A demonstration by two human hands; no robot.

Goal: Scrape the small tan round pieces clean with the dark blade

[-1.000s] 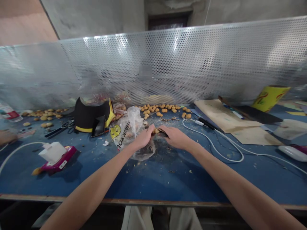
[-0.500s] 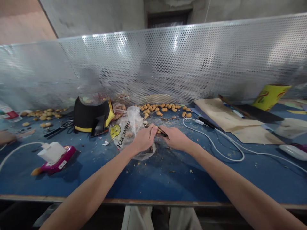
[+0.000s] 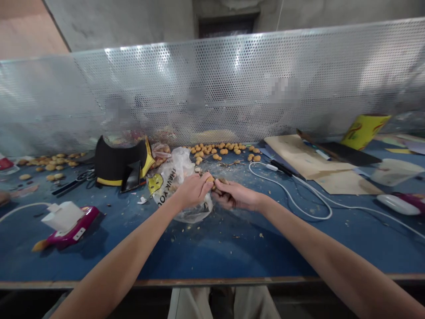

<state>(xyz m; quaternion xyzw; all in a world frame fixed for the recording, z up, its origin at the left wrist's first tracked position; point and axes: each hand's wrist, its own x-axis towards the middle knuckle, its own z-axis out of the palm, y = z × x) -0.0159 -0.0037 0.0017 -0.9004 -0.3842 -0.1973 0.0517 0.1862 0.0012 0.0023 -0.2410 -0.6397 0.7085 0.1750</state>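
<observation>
My left hand (image 3: 191,190) and my right hand (image 3: 234,195) meet over the middle of the blue table (image 3: 212,248). Both are closed, pinching a small yellow-brown nut-like piece (image 3: 210,179) between their fingertips. Under my left hand lies a crumpled clear plastic bag (image 3: 175,177) with a smiley print. Whether my right hand also holds a small dark tool is hidden by the fingers. A scatter of several similar yellow pieces (image 3: 221,149) lies behind the hands.
A perforated metal screen (image 3: 212,88) closes the back. A black and yellow cap (image 3: 121,163), scissors (image 3: 71,182) and a pink device (image 3: 69,223) sit left. White cable (image 3: 292,195), cardboard (image 3: 315,166), a yellow container (image 3: 363,130) and another pink device (image 3: 398,204) are right. Crumbs litter the table.
My right hand has turned inward and drawn closer to the left one, the small piece now pinched between both. The view has shifted slightly right.
</observation>
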